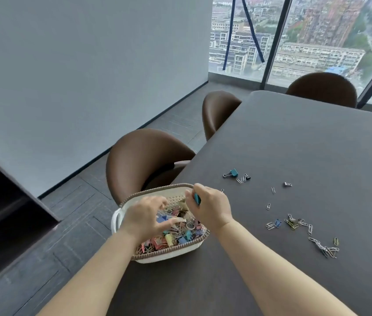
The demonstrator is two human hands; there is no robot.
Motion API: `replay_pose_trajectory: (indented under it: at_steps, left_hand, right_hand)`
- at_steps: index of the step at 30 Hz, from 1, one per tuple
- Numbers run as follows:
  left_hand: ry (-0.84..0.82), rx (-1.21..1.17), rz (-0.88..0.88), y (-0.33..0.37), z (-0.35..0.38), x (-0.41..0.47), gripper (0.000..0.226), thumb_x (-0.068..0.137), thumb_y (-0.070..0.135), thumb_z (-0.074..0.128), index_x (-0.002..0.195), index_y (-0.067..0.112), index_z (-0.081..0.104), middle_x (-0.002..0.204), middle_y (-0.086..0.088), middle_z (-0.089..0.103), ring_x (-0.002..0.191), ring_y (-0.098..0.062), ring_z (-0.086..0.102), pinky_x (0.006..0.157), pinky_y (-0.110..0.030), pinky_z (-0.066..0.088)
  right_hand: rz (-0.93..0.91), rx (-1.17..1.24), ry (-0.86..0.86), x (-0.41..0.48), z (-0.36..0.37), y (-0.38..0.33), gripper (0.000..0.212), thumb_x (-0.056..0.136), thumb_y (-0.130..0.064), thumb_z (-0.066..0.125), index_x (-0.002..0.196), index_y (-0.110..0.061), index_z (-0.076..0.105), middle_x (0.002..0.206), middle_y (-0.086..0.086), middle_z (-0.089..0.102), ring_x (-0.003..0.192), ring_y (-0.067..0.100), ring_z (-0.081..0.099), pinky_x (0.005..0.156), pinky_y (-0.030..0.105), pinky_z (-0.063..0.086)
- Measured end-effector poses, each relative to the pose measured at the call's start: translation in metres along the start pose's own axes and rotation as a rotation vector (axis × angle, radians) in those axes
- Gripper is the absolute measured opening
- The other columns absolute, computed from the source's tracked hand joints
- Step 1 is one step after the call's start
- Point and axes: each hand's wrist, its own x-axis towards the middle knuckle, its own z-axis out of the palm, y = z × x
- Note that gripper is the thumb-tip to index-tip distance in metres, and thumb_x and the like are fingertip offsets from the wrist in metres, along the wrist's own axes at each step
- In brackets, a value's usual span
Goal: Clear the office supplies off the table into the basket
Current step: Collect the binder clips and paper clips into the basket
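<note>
Mostly done: your right hand (208, 207) pinches a teal metal binder clip (197, 199) above the white woven basket (169, 250); left hand (147, 216) seemingly empty; scattered wire paper clips (294, 223) wait rightward.

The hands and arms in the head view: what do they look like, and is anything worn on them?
The left hand and right hand are bare: no gloves, no rings or watch visible. Both forearms are bare too; no sleeve shows.

Dark matte bench (294, 151), rounded far corner. Brown chairs: two at bench's left edge (144, 160) (217, 110), more at far end (322, 87). Pale grey wall (77, 76) left of bench, dark plank floor (77, 208) beneath. Tall window (322, 35) beyond bench: dark mullions, daylight, city buildings.
</note>
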Motion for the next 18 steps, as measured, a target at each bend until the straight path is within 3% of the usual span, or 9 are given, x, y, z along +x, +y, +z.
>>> replay_pose_trajectory:
  at_steps: [1, 3, 6, 8, 10, 14, 18]
  left_hand:
    - [-0.026, 0.004, -0.005, -0.008, -0.002, -0.003, 0.052, 0.078, 0.064, 0.04, 0.102, 0.023, 0.061, 0.097, 0.011, 0.063, 0.091, -0.011, 0.057, 0.078, -0.026, 0.043]
    - [-0.047, -0.025, 0.008, -0.022, -0.002, -0.008, 0.03, 0.087, 0.047, 0.049, 0.097, 0.022, 0.062, 0.096, 0.008, 0.063, 0.094, -0.012, 0.055, 0.084, -0.028, 0.043]
    - [-0.063, -0.042, 0.002, -0.032, 0.0, -0.015, 0.017, 0.081, 0.03, 0.067, 0.094, 0.019, 0.062, 0.099, 0.005, 0.056, 0.096, -0.013, 0.051, 0.086, -0.029, 0.045]
    - [-0.095, -0.037, -0.038, -0.034, 0.001, -0.018, 0.02, 0.079, 0.027, 0.07, 0.092, 0.017, 0.059, 0.097, 0.005, 0.051, 0.091, -0.012, 0.048, 0.082, -0.029, 0.045]
    - [-0.094, -0.037, -0.041, -0.038, 0.002, -0.019, 0.02, 0.079, 0.026, 0.07, 0.09, 0.016, 0.057, 0.094, 0.006, 0.049, 0.087, -0.013, 0.048, 0.078, -0.028, 0.045]
    - [-0.097, -0.015, 0.017, -0.044, 0.004, -0.019, 0.018, 0.084, 0.027, 0.064, 0.099, 0.018, 0.06, 0.104, 0.008, 0.054, 0.099, -0.011, 0.051, 0.082, -0.025, 0.042]
    - [-0.084, -0.018, 0.011, -0.045, 0.007, -0.018, 0.017, 0.09, 0.019, 0.055, 0.105, 0.019, 0.064, 0.107, 0.006, 0.066, 0.097, -0.014, 0.06, 0.083, -0.03, 0.049]
  right_hand:
    - [0.002, 0.016, -0.025, 0.002, 0.008, -0.008, 0.034, 0.087, -0.035, 0.047, 0.06, -0.014, 0.047, 0.048, -0.006, 0.044, 0.039, 0.015, 0.033, 0.039, 0.019, 0.029]
    - [0.015, 0.011, -0.079, 0.003, 0.022, -0.016, 0.037, 0.09, -0.039, 0.041, 0.063, -0.014, 0.048, 0.054, -0.008, 0.043, 0.043, 0.016, 0.038, 0.044, 0.024, 0.035]
    - [0.055, -0.035, -0.273, 0.004, 0.034, -0.02, 0.03, 0.091, -0.042, 0.046, 0.074, -0.017, 0.049, 0.073, -0.006, 0.054, 0.065, 0.016, 0.048, 0.067, 0.031, 0.046]
    - [0.094, -0.111, -0.427, 0.003, 0.041, -0.02, 0.029, 0.087, -0.05, 0.049, 0.089, -0.022, 0.051, 0.098, -0.005, 0.058, 0.092, 0.018, 0.051, 0.091, 0.034, 0.041]
    - [0.133, -0.164, -0.527, 0.001, 0.045, -0.017, 0.039, 0.084, -0.056, 0.05, 0.106, -0.024, 0.052, 0.117, -0.005, 0.054, 0.113, 0.019, 0.044, 0.104, 0.036, 0.03]
    - [0.117, -0.13, -0.467, -0.005, 0.039, -0.011, 0.029, 0.09, -0.043, 0.047, 0.103, -0.019, 0.055, 0.114, -0.002, 0.057, 0.109, 0.02, 0.047, 0.107, 0.038, 0.031]
    - [0.111, -0.103, -0.407, -0.008, 0.029, -0.011, 0.02, 0.092, -0.031, 0.047, 0.101, -0.016, 0.058, 0.108, -0.002, 0.061, 0.105, 0.018, 0.05, 0.091, 0.031, 0.042]
